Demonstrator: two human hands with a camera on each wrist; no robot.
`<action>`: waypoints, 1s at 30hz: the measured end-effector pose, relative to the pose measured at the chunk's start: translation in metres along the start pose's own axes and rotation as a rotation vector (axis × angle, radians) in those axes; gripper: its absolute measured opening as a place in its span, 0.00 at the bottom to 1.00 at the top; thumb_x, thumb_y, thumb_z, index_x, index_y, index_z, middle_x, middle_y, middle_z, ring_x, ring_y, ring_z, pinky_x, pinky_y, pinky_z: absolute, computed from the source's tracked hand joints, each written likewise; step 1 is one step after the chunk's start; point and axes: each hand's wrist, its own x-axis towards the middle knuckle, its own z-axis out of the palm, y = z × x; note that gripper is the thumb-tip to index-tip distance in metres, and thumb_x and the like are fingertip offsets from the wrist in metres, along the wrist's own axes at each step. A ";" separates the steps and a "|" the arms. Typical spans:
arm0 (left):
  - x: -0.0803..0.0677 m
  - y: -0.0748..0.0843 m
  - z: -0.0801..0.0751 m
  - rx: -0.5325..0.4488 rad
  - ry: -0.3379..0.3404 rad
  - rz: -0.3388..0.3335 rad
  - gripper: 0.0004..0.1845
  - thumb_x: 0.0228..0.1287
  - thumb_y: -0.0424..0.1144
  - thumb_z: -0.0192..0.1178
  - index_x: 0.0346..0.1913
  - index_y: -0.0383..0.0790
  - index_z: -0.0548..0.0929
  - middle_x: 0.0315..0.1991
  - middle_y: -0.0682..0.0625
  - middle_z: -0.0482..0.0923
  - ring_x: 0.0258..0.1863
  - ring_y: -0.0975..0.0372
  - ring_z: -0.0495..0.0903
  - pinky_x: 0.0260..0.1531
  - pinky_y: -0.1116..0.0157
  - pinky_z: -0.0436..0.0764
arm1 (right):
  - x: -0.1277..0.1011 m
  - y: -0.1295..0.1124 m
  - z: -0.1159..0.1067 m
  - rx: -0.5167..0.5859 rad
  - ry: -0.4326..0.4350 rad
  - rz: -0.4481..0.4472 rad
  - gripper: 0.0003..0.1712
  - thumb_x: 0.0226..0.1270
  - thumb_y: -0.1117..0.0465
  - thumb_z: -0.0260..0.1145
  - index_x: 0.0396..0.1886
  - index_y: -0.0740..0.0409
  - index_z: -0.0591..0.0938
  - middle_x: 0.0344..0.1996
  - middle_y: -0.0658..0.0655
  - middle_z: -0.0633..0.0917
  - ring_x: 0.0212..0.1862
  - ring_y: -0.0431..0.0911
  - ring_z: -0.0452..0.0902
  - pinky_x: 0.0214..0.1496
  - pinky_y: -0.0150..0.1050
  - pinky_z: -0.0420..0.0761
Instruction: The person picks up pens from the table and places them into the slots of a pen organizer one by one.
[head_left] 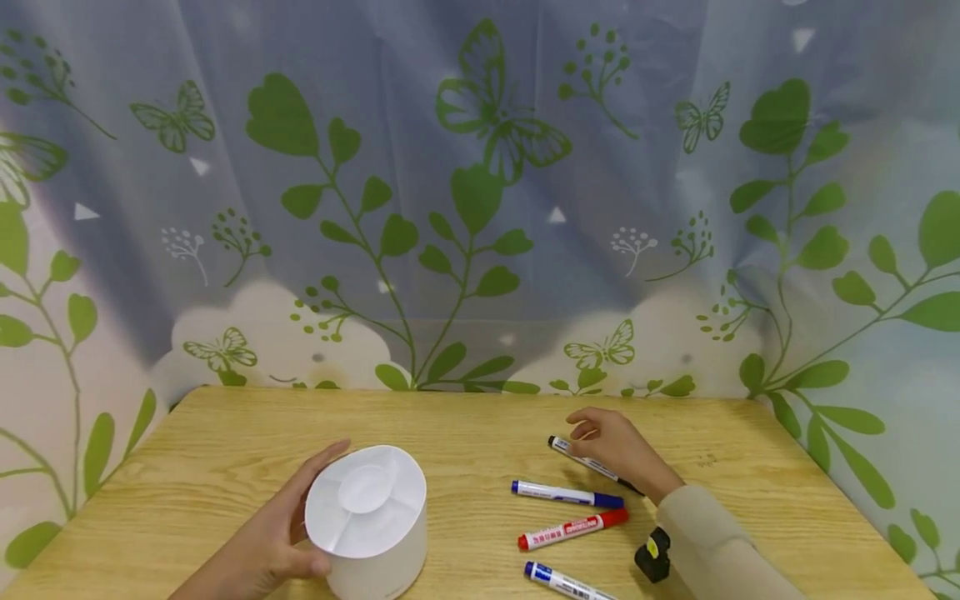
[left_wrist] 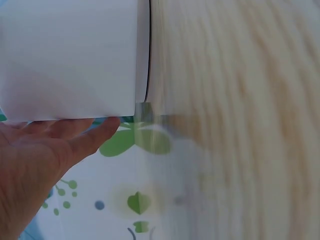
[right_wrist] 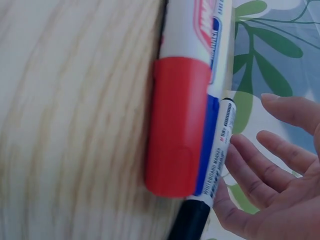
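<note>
My left hand [head_left: 273, 533] holds a round white desk organizer [head_left: 378, 542], thumb on its near side and fingers along the far left. The organizer tilts slightly and has a slanted top with several compartments and a round middle cup. In the left wrist view, fingers [left_wrist: 95, 137] lie against its smooth wall. My right hand [head_left: 618, 450] hovers over a black-capped whiteboard marker [head_left: 606, 473], fingers loosely bent. The right wrist view shows its thumb and fingers spread beside that marker [right_wrist: 220, 150], with nothing between them.
Nearer than the black marker lie a blue marker [head_left: 558, 493], a red marker [head_left: 573, 530] and another blue marker [head_left: 566, 582] on the wooden table [head_left: 465, 433]. A small black object with a yellow label [head_left: 654, 557] is beside my right sleeve. A leaf-patterned curtain [head_left: 420, 250] hangs behind.
</note>
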 end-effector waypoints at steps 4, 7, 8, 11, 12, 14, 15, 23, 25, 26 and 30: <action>0.000 0.006 0.001 -0.009 -0.002 -0.073 0.56 0.66 0.49 0.74 0.85 0.51 0.47 0.73 0.48 0.66 0.64 0.62 0.76 0.57 0.66 0.82 | 0.004 0.000 0.003 0.011 -0.008 0.014 0.27 0.68 0.65 0.72 0.65 0.67 0.79 0.47 0.59 0.87 0.51 0.52 0.84 0.52 0.50 0.85; 0.000 0.010 0.001 0.008 0.000 -0.104 0.55 0.66 0.49 0.74 0.85 0.53 0.47 0.73 0.46 0.64 0.64 0.61 0.76 0.56 0.66 0.82 | 0.009 0.001 0.004 0.017 -0.015 0.022 0.26 0.68 0.66 0.72 0.65 0.68 0.80 0.47 0.60 0.87 0.48 0.50 0.84 0.49 0.48 0.85; 0.000 0.010 0.001 0.019 0.000 -0.104 0.56 0.65 0.50 0.74 0.85 0.52 0.47 0.73 0.46 0.64 0.64 0.61 0.76 0.57 0.67 0.82 | 0.011 0.001 0.005 0.019 -0.017 0.023 0.26 0.68 0.67 0.71 0.64 0.68 0.80 0.47 0.60 0.86 0.47 0.49 0.83 0.48 0.47 0.85; 0.000 0.007 -0.001 0.022 -0.008 -0.112 0.57 0.65 0.50 0.75 0.85 0.52 0.46 0.73 0.46 0.64 0.65 0.61 0.76 0.57 0.67 0.81 | 0.016 0.003 0.008 0.032 -0.027 0.022 0.23 0.69 0.68 0.69 0.62 0.69 0.81 0.45 0.60 0.86 0.45 0.47 0.83 0.43 0.44 0.83; -0.001 0.006 -0.002 0.022 -0.011 -0.120 0.57 0.65 0.51 0.75 0.85 0.52 0.46 0.74 0.46 0.64 0.65 0.61 0.75 0.57 0.67 0.80 | 0.018 0.004 0.009 0.038 -0.032 0.020 0.23 0.69 0.69 0.69 0.62 0.69 0.81 0.44 0.61 0.86 0.44 0.47 0.82 0.42 0.43 0.83; -0.001 0.005 -0.003 0.027 -0.018 -0.132 0.58 0.64 0.52 0.75 0.85 0.50 0.44 0.74 0.45 0.63 0.65 0.60 0.75 0.57 0.67 0.80 | 0.021 0.005 0.011 0.041 -0.037 0.021 0.22 0.69 0.69 0.69 0.61 0.70 0.81 0.43 0.60 0.86 0.42 0.47 0.82 0.40 0.42 0.81; -0.001 0.005 -0.003 0.030 -0.020 -0.139 0.59 0.64 0.52 0.75 0.85 0.50 0.44 0.74 0.44 0.62 0.65 0.60 0.75 0.57 0.67 0.80 | 0.022 0.005 0.012 0.043 -0.039 0.022 0.22 0.68 0.70 0.69 0.61 0.70 0.81 0.42 0.60 0.86 0.41 0.47 0.81 0.39 0.41 0.80; -0.002 0.006 -0.003 0.033 -0.018 -0.156 0.59 0.64 0.51 0.75 0.85 0.50 0.43 0.75 0.37 0.58 0.65 0.59 0.75 0.56 0.66 0.81 | 0.026 0.006 0.017 0.044 -0.041 0.049 0.20 0.68 0.74 0.66 0.60 0.69 0.82 0.38 0.59 0.84 0.35 0.47 0.76 0.32 0.38 0.71; -0.002 0.006 -0.003 0.029 -0.021 -0.153 0.59 0.64 0.51 0.75 0.85 0.50 0.43 0.75 0.39 0.59 0.65 0.59 0.75 0.56 0.66 0.81 | 0.026 0.007 0.018 0.049 -0.042 0.056 0.20 0.68 0.75 0.65 0.59 0.69 0.82 0.37 0.59 0.83 0.34 0.46 0.74 0.31 0.38 0.70; -0.002 0.006 -0.003 0.032 -0.021 -0.150 0.59 0.64 0.51 0.75 0.85 0.51 0.43 0.75 0.40 0.60 0.65 0.59 0.75 0.56 0.66 0.81 | 0.026 0.007 0.018 0.049 -0.042 0.058 0.19 0.68 0.75 0.65 0.59 0.69 0.82 0.37 0.58 0.83 0.34 0.46 0.74 0.31 0.37 0.70; -0.003 0.006 -0.003 0.045 -0.025 -0.136 0.58 0.65 0.51 0.75 0.85 0.52 0.44 0.74 0.43 0.61 0.65 0.60 0.76 0.56 0.67 0.81 | 0.027 0.007 0.018 0.039 -0.038 0.056 0.19 0.67 0.75 0.65 0.57 0.69 0.83 0.36 0.58 0.83 0.34 0.46 0.74 0.31 0.38 0.70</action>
